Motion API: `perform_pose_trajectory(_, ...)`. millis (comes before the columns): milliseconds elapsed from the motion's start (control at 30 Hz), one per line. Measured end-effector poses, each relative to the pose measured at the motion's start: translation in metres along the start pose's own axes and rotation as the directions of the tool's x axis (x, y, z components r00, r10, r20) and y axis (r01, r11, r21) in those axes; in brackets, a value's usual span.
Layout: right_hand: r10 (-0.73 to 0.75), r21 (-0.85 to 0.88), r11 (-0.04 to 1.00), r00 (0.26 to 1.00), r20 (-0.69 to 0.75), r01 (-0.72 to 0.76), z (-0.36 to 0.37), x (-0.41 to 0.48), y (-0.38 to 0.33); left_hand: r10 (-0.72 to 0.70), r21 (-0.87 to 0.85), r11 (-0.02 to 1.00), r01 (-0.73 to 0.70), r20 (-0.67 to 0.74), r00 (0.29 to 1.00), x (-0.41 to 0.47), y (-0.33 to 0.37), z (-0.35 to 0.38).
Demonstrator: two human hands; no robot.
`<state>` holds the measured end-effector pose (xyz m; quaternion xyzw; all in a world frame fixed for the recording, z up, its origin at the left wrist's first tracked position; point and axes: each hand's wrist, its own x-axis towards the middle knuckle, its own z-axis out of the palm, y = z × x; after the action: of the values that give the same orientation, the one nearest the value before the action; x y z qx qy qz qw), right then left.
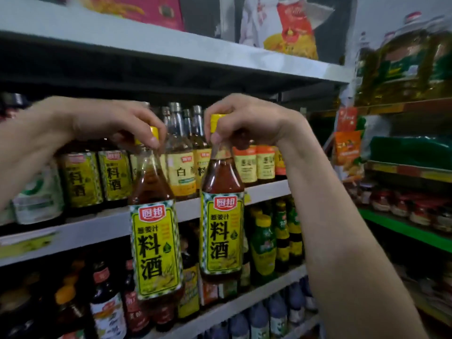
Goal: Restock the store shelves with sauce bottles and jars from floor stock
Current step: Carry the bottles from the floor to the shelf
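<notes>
My left hand (105,123) pinches the yellow cap of a cooking wine bottle (156,243) with a yellow and green label, hanging in the air in front of the shelves. My right hand (247,121) grips the yellow cap of a second, matching cooking wine bottle (221,231) just to the right of the first. Both bottles hang upright, level with the middle shelf (102,228). On that shelf stand more of the same bottles (97,177) at the left.
Clear glass bottles with silver caps (181,152) and orange-labelled bottles (254,165) fill the middle shelf behind my hands. The lower shelves hold dark sauce bottles (107,304) and green-yellow bottles (264,245). Large oil jugs (403,57) and jars (401,206) stand on the right-hand rack.
</notes>
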<state>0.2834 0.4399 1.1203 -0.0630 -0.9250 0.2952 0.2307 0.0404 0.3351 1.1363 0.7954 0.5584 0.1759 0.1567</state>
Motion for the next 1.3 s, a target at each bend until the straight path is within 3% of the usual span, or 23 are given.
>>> perform_pose_trajectory(167,-0.113,0.023,0.994,0.987,0.116,0.111,0.0,0.059,-0.008,-0.179,0.024,0.983,0.184,-0.136,0.974,-0.04,-0.002,-0.042)
perform_pose_trajectory(467,-0.156,-0.046,0.986,0.979,0.133,0.163,0.011,0.159,-0.033,-0.393,0.09,0.9,0.427,-0.259,0.883,-0.067,-0.009,-0.109)
perform_pose_trajectory(1000,0.026,-0.297,0.955,0.999,0.038,-0.013,0.034,0.257,-0.04,-0.429,0.203,0.851,0.485,-0.265,0.863,-0.044,-0.09,-0.158)
perform_pose_trajectory(1300,0.145,-0.315,0.942,0.987,0.071,-0.116,0.047,0.277,-0.022,-0.466,0.215,0.826,0.521,-0.259,0.846,-0.029,-0.114,-0.158)
